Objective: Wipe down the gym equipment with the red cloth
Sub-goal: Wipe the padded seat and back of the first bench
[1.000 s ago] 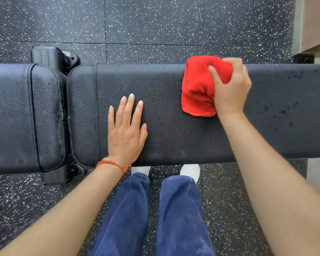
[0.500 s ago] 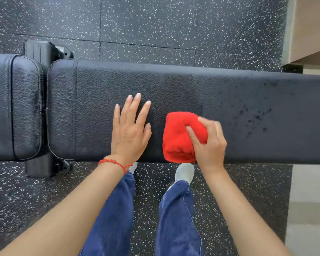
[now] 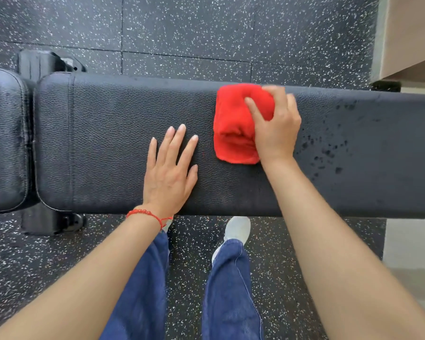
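My right hand [image 3: 275,126] grips the folded red cloth [image 3: 233,126], fingers curled over its far edge and thumb pressed across its top, so the cloth is bunched under my palm. The cloth lies on the long black backrest pad [image 3: 108,143] of the weight bench, toward the pad's far edge and right of its middle. My hand's outline is slightly blurred.

My left hand [image 3: 169,173] lies flat on the same pad, palm down, fingers straight and a little spread, holding nothing. It sits near the pad's near edge, just left of the cloth but not touching it. A red beaded bracelet [image 3: 145,214] circles that wrist, right at the pad's near edge.

On the pad to the right of the cloth there are dark wet-looking specks [image 3: 329,150] scattered over the leather. Left of the pad, across a narrow gap, sits the shorter seat pad [image 3: 5,138] of the bench, also black and stitched. Black frame parts [image 3: 44,62] stick out beyond the far side of that gap, and more frame shows on the near side, below the gap.

Under the pad is black rubber flooring [image 3: 182,33] flecked with white. My legs in blue jeans [image 3: 228,290] stand at the pad's near side, with a pale shoe [image 3: 238,228] poking out just below its edge. A tan wall or panel [image 3: 413,33] stands beyond the pad's far right end.
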`<state>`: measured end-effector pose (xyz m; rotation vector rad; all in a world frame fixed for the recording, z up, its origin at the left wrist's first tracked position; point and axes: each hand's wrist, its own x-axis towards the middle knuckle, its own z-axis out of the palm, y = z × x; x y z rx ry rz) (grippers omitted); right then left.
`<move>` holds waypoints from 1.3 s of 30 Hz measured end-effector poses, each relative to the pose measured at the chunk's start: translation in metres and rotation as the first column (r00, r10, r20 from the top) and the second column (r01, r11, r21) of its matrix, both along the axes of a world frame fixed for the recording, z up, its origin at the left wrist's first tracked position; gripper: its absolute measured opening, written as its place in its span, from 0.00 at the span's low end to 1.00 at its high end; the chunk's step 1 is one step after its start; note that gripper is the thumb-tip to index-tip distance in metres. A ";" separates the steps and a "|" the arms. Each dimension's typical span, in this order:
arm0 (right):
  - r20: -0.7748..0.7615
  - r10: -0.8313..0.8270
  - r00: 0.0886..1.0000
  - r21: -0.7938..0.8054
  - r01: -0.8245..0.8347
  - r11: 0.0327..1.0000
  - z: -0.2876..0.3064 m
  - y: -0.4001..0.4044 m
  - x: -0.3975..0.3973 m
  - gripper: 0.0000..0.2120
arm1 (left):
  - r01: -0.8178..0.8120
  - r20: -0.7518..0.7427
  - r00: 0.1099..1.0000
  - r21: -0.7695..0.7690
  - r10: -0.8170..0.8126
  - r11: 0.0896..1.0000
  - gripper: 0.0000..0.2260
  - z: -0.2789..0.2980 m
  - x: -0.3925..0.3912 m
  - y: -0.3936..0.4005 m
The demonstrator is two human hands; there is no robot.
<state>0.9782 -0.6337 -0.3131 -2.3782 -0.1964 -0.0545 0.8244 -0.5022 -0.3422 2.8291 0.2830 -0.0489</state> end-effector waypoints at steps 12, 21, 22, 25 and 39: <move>0.035 0.143 0.989 -0.034 -0.142 0.989 -0.006 -0.055 -0.056 0.14 | -0.058 -0.014 0.998 0.003 0.058 0.998 0.22 0.011 0.006 -0.010; 0.032 0.275 0.961 -0.096 -0.271 0.958 -0.009 -0.093 -0.070 0.16 | -0.049 0.021 0.999 -0.020 0.049 0.999 0.21 0.014 0.029 -0.056; 0.035 0.284 0.958 -0.089 -0.280 0.956 -0.008 -0.089 -0.060 0.16 | -0.062 0.018 0.998 -0.020 0.062 0.998 0.21 0.012 0.031 -0.059; 0.035 0.229 0.973 -0.046 -0.228 0.973 -0.007 -0.076 -0.020 0.15 | -0.090 -0.001 0.996 0.005 0.090 0.996 0.22 0.007 0.033 -0.061; 0.009 0.134 0.991 0.010 -0.134 0.991 -0.008 -0.100 -0.012 0.14 | -0.109 -0.013 0.994 0.027 0.109 0.994 0.22 0.008 0.034 -0.064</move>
